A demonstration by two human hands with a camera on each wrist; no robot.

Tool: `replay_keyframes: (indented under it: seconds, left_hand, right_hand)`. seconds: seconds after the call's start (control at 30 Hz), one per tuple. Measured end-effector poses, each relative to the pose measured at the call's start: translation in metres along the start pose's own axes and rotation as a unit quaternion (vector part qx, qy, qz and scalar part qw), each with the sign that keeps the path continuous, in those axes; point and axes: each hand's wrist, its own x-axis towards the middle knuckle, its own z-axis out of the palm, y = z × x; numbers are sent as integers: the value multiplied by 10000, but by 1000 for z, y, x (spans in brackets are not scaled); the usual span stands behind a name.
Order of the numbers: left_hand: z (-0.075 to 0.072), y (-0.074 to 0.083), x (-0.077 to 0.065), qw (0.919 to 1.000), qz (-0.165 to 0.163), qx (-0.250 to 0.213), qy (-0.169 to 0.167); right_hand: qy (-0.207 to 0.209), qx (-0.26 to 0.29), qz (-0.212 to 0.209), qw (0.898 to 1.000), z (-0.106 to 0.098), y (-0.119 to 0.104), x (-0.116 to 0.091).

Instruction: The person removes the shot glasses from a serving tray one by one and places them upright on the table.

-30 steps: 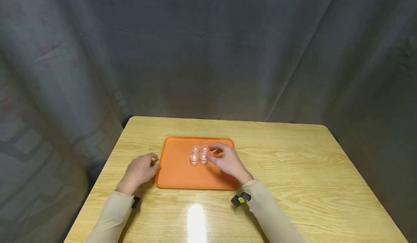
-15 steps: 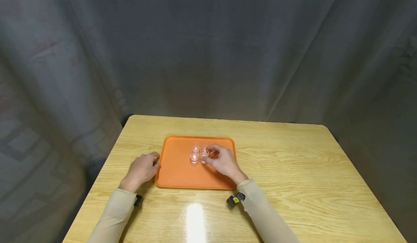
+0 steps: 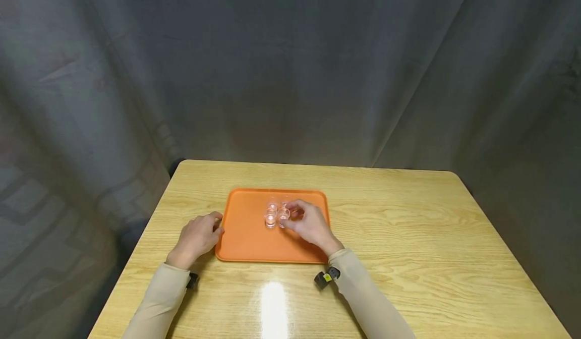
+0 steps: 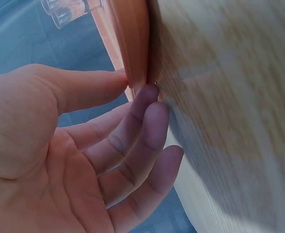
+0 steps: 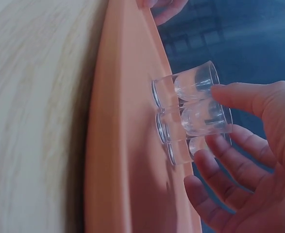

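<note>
Several clear shot glasses [image 3: 270,221] stand close together on an orange tray [image 3: 245,243], right of its middle. My right hand [image 3: 310,225] holds the front right glass [image 5: 208,116] near its rim, thumb on one side and fingers on the other. That glass appears to stand on the tray against its neighbours. In the right wrist view the thumb also overlaps the rim of an adjoining glass [image 5: 195,82]. At the tray's left edge, my left hand [image 3: 197,238] pinches the rim between thumb and fingers. Its remaining fingers [image 4: 149,179] are bent beside the table surface.
The tray lies on a light wooden table [image 3: 431,248], which extends well to the right. Grey curtains [image 3: 290,76] hang behind and on both sides. Dark camera mounts [image 3: 326,278] sit under the wrists.
My right hand has moved slightly left, and its thumb and fingers have come in on the front right glass. The left hand has shifted very slightly towards the tray's edge.
</note>
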Motion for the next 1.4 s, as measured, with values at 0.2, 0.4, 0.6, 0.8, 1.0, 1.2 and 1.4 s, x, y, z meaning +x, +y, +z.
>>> replay_keyframes:
  seconds: [0.2, 0.4, 0.6, 0.8, 1.0, 1.2, 1.4]
  left_hand:
    - [0, -1, 0, 10000, 2, 6, -12]
    - [1, -1, 0, 10000, -23, 1, -28]
    - [0, 0, -1, 10000, -28, -7, -21]
    - [1, -1, -2, 10000, -25, 3, -17]
    - [1, -1, -2, 10000, -26, 27, -17]
    - [0, -1, -1, 10000, -17, 41, -23]
    - [0, -1, -1, 10000, -10, 39, -25]
  right_hand:
    - [-53, -63, 85, 9999, -1, -1, -1]
    - [-67, -139, 50, 9999, -2, -2, -1]
    - [-29, -58, 50, 10000, -2, -1, -1]
    - [-9, 4, 39, 10000, -5, -1, 0]
    - [115, 135, -8, 9998, -8, -2, 0]
    - [175, 214, 37, 9996, -11, -1, -1]
    - [266, 256, 88, 9993, -17, 1, -2]
